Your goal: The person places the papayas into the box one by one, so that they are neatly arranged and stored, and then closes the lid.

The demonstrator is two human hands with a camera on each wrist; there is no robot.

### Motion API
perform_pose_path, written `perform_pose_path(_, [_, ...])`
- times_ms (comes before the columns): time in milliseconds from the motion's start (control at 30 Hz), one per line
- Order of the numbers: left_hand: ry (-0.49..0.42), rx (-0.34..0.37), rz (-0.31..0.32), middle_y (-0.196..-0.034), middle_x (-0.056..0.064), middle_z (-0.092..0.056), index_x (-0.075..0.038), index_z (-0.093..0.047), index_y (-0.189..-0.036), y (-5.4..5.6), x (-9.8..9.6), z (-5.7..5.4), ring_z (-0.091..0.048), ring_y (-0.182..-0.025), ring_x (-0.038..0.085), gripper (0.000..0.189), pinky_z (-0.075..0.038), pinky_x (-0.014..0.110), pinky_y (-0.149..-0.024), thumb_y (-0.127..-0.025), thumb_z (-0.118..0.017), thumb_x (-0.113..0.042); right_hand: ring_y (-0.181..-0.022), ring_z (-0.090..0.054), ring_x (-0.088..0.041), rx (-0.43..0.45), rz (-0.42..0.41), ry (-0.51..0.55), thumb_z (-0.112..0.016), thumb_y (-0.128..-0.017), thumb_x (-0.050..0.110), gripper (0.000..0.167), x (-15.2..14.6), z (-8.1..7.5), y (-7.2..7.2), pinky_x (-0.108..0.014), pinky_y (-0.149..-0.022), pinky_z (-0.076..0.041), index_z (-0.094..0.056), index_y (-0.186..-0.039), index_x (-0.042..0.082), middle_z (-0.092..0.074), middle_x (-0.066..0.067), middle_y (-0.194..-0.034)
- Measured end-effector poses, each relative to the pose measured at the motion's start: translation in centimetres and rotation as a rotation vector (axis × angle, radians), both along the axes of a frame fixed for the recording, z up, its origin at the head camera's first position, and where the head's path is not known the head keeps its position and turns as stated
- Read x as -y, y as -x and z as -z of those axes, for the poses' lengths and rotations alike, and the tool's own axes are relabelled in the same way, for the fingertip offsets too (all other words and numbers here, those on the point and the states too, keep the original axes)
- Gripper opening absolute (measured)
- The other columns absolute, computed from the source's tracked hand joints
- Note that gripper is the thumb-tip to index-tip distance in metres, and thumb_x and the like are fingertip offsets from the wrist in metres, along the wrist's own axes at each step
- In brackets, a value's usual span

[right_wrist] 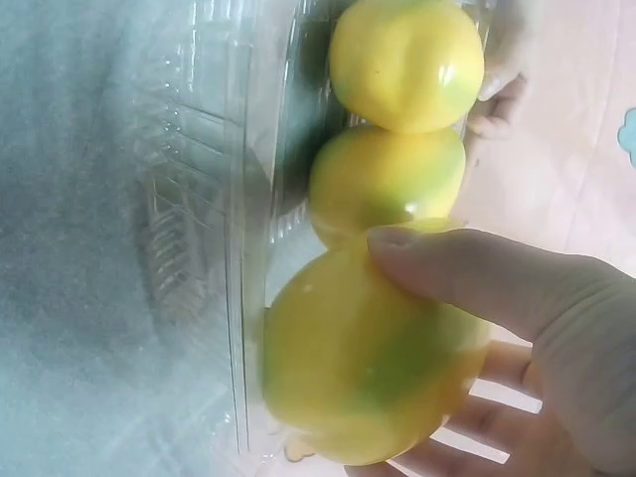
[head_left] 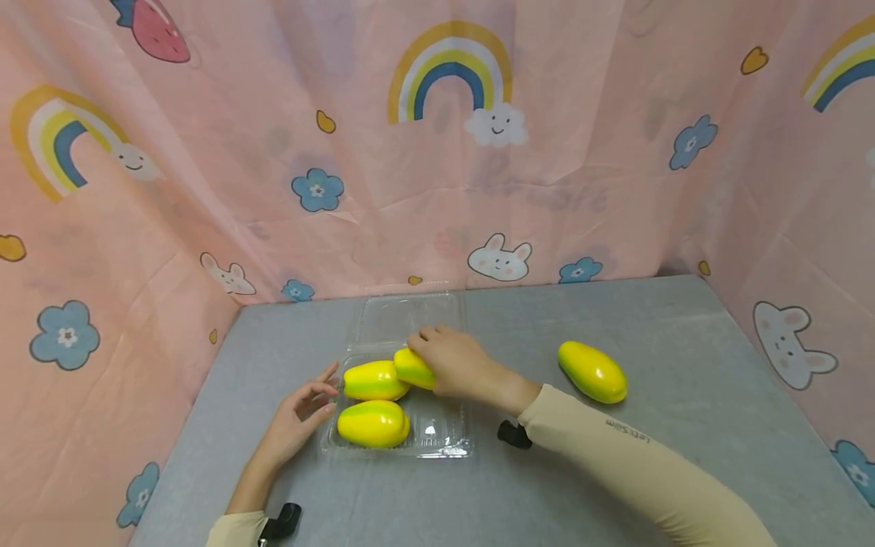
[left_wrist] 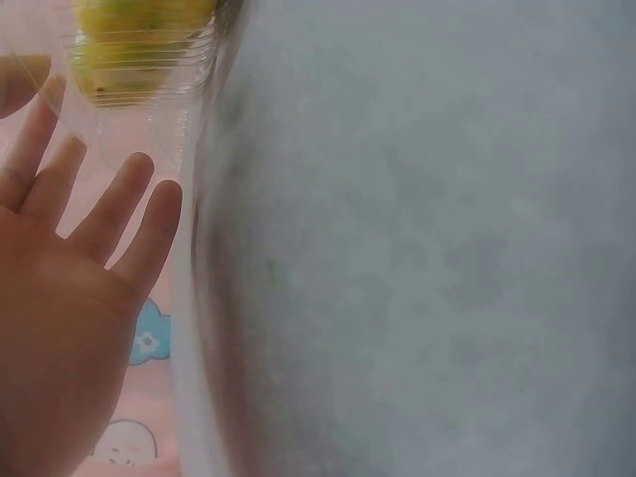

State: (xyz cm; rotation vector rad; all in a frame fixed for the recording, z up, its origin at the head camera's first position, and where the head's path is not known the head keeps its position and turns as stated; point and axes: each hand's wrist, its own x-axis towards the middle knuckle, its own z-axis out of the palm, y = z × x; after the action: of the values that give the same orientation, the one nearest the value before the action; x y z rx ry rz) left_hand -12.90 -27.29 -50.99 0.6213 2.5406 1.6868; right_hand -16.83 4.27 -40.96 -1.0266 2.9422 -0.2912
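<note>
My right hand [head_left: 454,363] grips a glossy yellow-green papaya [right_wrist: 373,363], thumb on one side and fingers round the other. It is over the back part of a clear plastic clamshell box [head_left: 437,448]. Two more papayas lie side by side in the box's left half, a rear one [head_left: 369,381] and a front one [head_left: 372,424]. The held papaya overlaps the rear one's right end in the head view. At the box's left edge is my left hand [head_left: 297,418], its fingers spread and loosely bent, holding nothing. In the left wrist view these fingers [left_wrist: 124,209] are close to the clear wall.
Another papaya [head_left: 593,372] lies alone on the grey tabletop [head_left: 526,479], right of the box. The box's clear lid [head_left: 410,315] lies folded back behind it, near the pink patterned curtain [head_left: 383,251]. Black wrist camera mounts [head_left: 514,434] stick out near both wrists.
</note>
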Motion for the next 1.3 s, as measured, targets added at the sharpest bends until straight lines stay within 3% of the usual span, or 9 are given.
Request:
perform_pose_path(367, [0.005, 0.024, -0.015, -0.159, 0.012, -0.038, -0.008, -0.062, -0.112, 0.00, -0.12, 0.14, -0.051, -0.134, 0.001, 0.015, -0.042, 0.014, -0.104, -0.097, -0.061, -0.007, -0.088, -0.055, -0.018, -0.027, -0.004, -0.035, -0.085, -0.075, 0.021, 0.050, 0.06, 0.15, -0.11, -0.032, -0.066, -0.055, -0.058, -0.117, 0.015, -0.062, -0.002, -0.105])
perform_pose_path(600, [0.009, 0.016, -0.024, -0.159, 0.013, -0.038, -0.002, -0.061, -0.113, 0.04, -0.20, 0.07, -0.052, -0.134, 0.006, 0.016, -0.043, 0.014, -0.103, -0.096, -0.060, -0.004, -0.087, -0.057, -0.020, -0.072, -0.018, -0.053, -0.086, -0.073, 0.017, 0.052, 0.23, 0.23, -0.17, -0.033, -0.066, -0.057, -0.058, -0.117, 0.015, -0.062, -0.003, -0.104])
perform_pose_path(967, [-0.030, 0.013, -0.011, -0.158, 0.017, -0.037, 0.004, -0.060, -0.112, 0.01, -0.10, 0.03, -0.053, -0.133, 0.006, 0.017, -0.043, 0.012, -0.102, -0.097, -0.058, -0.003, -0.088, -0.057, -0.020, -0.088, -0.036, -0.058, -0.087, -0.072, 0.024, 0.055, 0.16, 0.39, -0.08, -0.032, -0.064, -0.056, -0.056, -0.117, 0.015, -0.062, -0.003, -0.105])
perform_pose_path(1300, [-0.040, 0.010, -0.006, -0.159, 0.018, -0.036, 0.005, -0.061, -0.111, 0.09, 0.13, 0.19, -0.051, -0.134, 0.001, 0.016, -0.041, 0.009, -0.101, -0.097, -0.057, 0.000, -0.092, -0.055, -0.019, -0.038, -0.042, -0.043, -0.089, -0.070, 0.027, 0.060, 0.19, 0.57, 0.25, -0.031, -0.070, -0.054, -0.056, -0.119, 0.016, -0.061, -0.001, -0.110])
